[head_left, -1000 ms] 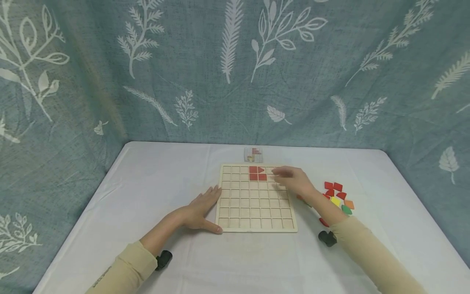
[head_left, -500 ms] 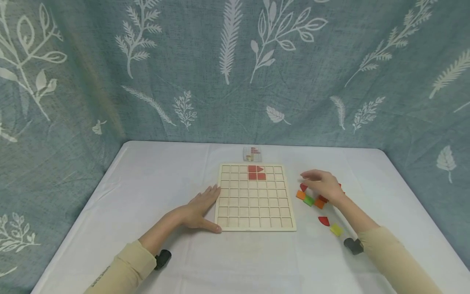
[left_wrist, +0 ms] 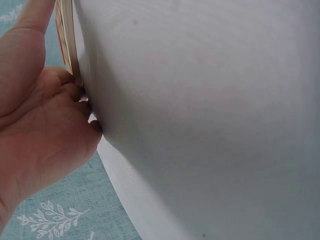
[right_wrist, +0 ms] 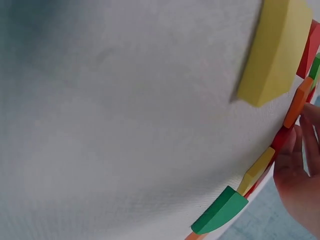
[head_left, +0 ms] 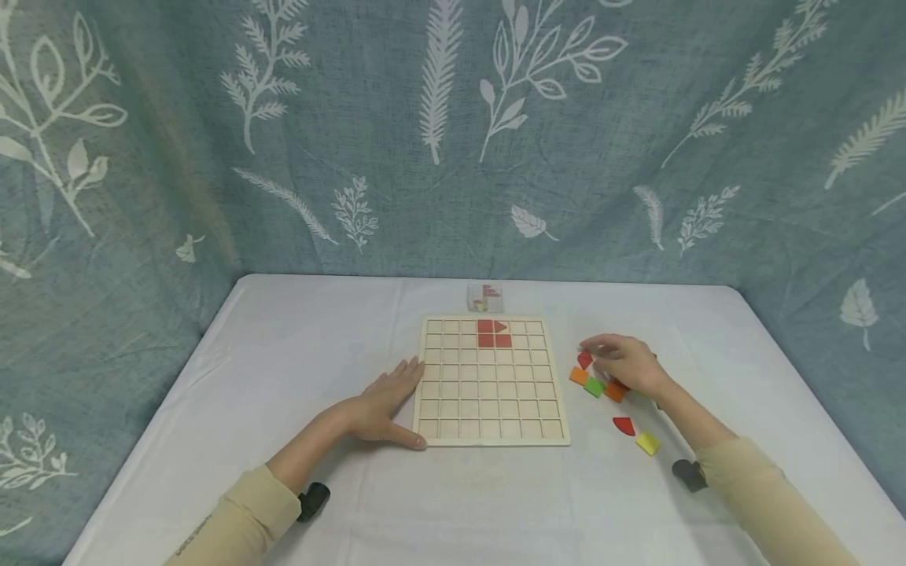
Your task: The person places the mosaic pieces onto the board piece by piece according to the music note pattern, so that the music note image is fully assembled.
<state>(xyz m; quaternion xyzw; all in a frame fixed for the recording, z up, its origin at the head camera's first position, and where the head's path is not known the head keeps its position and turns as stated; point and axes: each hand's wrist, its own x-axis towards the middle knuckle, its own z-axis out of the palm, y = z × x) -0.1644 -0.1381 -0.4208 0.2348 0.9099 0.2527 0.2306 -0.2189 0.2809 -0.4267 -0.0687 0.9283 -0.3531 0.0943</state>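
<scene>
My left hand (head_left: 385, 405) lies flat with fingers spread against the left edge of a pale wooden grid board (head_left: 488, 391). In the left wrist view, that hand's fingertips meet the edge of the board (left_wrist: 71, 45). Three red squares (head_left: 485, 340) and a red triangle (head_left: 500, 326) sit in the board's upper cells. Right of the board, my right hand (head_left: 626, 365) reaches low over loose coloured pieces, its thumb and forefinger spread around a small red piece (head_left: 584, 359). The palm hides other pieces. The right wrist view has its fingers beside an orange piece (right_wrist: 298, 102).
Behind the board lies a small clear-looking card (head_left: 484, 298) with a red and yellow pattern. Orange (head_left: 579, 376), green (head_left: 594, 387), red (head_left: 624, 426) and yellow (head_left: 647, 443) pieces lie on the white-covered table (head_left: 488, 503). A leaf-patterned curtain (head_left: 396, 157) hangs behind.
My right hand has moved from the board's upper right corner to the loose pieces on the right, then dipped slightly toward them. The left hand stays at the board's edge.
</scene>
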